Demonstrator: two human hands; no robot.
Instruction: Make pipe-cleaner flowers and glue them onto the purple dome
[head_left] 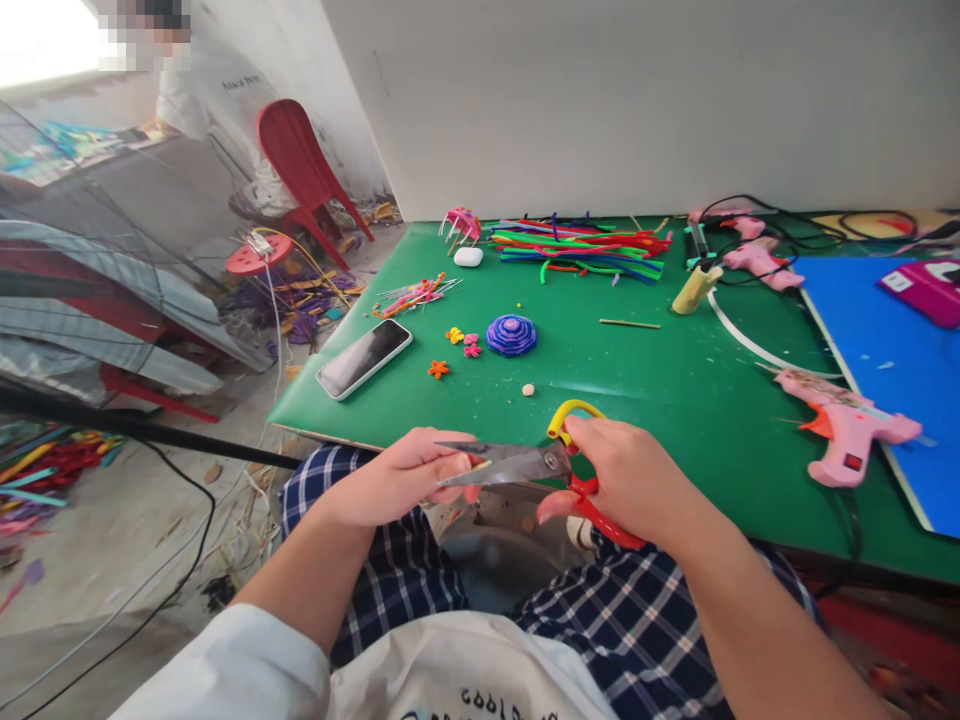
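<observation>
My right hand [630,470] grips a pair of scissors [517,465] with one yellow and one red handle loop, over the table's front edge. The blades are parted and point left, reaching my left hand [412,475]. Its fingers are pinched together between and around the blade tips. A small pale bit shows at the fingertips, too small to name. Beyond the hands lies a round purple and blue coiled piece [511,336]. Left of it are small pink flowers [472,346], a yellow flower [455,335] and an orange flower [439,370]. A small cream lump [528,390] lies nearer.
On the green table [570,360] lie a phone [365,360], a white case [469,257], thin stems [416,295], colourful pipe cleaners [585,250] and a thin stick [630,323]. A pink glue gun [847,425] rests right, by a blue board [900,350]. Another person [225,100] is back left.
</observation>
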